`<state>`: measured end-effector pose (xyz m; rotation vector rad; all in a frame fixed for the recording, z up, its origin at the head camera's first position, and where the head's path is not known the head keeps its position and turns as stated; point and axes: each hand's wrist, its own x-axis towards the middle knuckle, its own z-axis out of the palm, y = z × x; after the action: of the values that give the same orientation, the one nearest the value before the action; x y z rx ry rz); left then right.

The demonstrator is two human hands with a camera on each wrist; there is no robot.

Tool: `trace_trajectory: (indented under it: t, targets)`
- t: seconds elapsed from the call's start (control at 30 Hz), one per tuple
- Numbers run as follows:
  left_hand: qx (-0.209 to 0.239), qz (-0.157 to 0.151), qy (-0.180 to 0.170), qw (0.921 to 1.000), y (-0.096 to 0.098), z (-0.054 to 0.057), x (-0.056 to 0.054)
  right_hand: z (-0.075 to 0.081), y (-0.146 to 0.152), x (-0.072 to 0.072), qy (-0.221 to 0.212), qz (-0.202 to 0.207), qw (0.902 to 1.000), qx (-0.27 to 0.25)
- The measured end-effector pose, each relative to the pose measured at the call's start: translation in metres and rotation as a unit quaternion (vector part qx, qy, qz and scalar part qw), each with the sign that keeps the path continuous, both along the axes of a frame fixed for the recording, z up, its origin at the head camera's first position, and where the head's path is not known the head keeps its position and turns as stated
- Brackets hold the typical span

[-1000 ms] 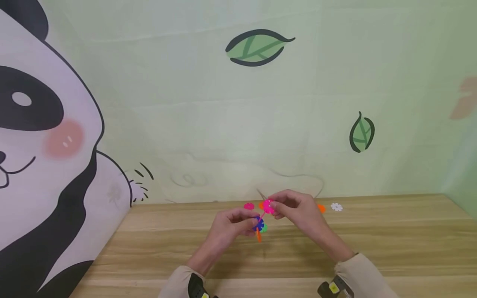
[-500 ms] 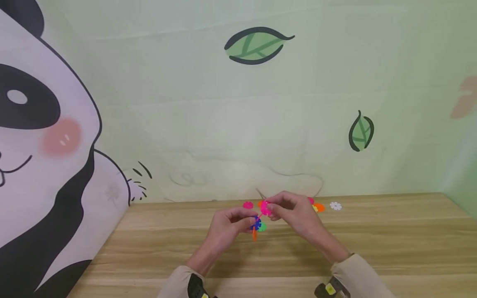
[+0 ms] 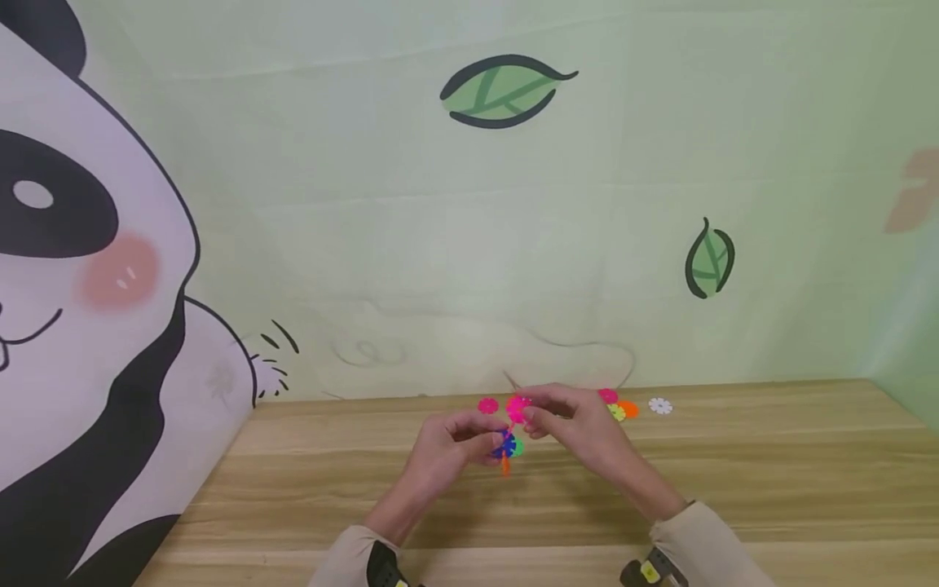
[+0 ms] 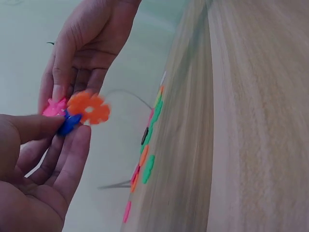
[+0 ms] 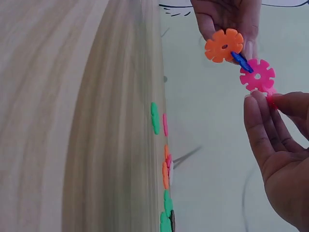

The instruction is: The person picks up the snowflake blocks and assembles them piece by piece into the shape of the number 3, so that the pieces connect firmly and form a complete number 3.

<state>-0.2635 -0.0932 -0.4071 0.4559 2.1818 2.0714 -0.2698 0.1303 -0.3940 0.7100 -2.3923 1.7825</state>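
Observation:
Above the table, both hands hold a small chain of notched, flower-shaped plastic discs. My left hand pinches the blue disc between thumb and fingers. Joined to that blue one are an orange disc, hanging below it in the head view, and a pink disc. A second pink disc, seen nearly edge-on in the right wrist view, meets the first and is pinched by my right hand. Fingertips partly cover the blue disc and the second pink one.
Loose discs lie along the table's back edge: a pink disc, a yellow disc, an orange disc and a white disc. A green disc lies nearer. A printed cloth stands behind the table.
My right hand has shifted slightly left and down toward my left hand, uncovering pink and yellow discs at the back. Both grips stay the same.

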Motion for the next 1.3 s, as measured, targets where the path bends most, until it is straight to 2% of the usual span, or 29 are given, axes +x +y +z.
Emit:
trace_trajectory:
  t: [0.07, 0.2, 0.3, 0.47, 0.67, 0.83, 0.93, 1.1, 1.17, 1.3]
  targets:
    - [0.001, -0.008, -0.007, 0.9999, 0.000, 0.001, 0.000, 0.000, 0.000, -0.001, 0.006, 0.007, 0.9999, 0.006]
    - [0.000, -0.017, -0.021, 0.9996, 0.001, 0.002, 0.002, 0.001, 0.000, 0.000, -0.003, -0.006, 0.9998, 0.017]
    - [0.000, -0.006, -0.025, 0.9997, 0.001, 0.003, 0.002, 0.002, -0.002, 0.001, -0.009, -0.014, 0.9998, 0.014]
    - [0.004, 0.016, -0.020, 0.9997, 0.000, 0.004, 0.003, 0.003, -0.006, 0.003, -0.015, -0.002, 0.9999, 0.007]
    - [0.006, 0.021, -0.018, 0.9996, 0.000, 0.004, 0.003, 0.001, -0.011, 0.005, -0.036, -0.014, 0.9992, 0.007]
    - [0.009, 0.037, -0.018, 0.9991, -0.003, 0.002, 0.001, -0.002, -0.005, 0.004, -0.028, -0.024, 0.9993, 0.003]
    - [0.009, 0.051, -0.020, 0.9984, -0.005, 0.000, -0.001, -0.003, 0.003, 0.000, -0.024, -0.043, 0.9988, -0.001]
    - [0.022, 0.067, -0.022, 0.9973, -0.012, 0.000, -0.006, -0.006, 0.009, -0.011, -0.039, -0.088, 0.9953, 0.011]
    - [0.024, 0.074, -0.023, 0.9967, -0.015, 0.000, -0.008, -0.008, 0.009, -0.018, -0.044, -0.093, 0.9945, 0.021]
    - [0.021, 0.091, -0.028, 0.9952, -0.020, 0.000, -0.009, -0.009, 0.004, -0.035, -0.035, -0.076, 0.9955, 0.045]
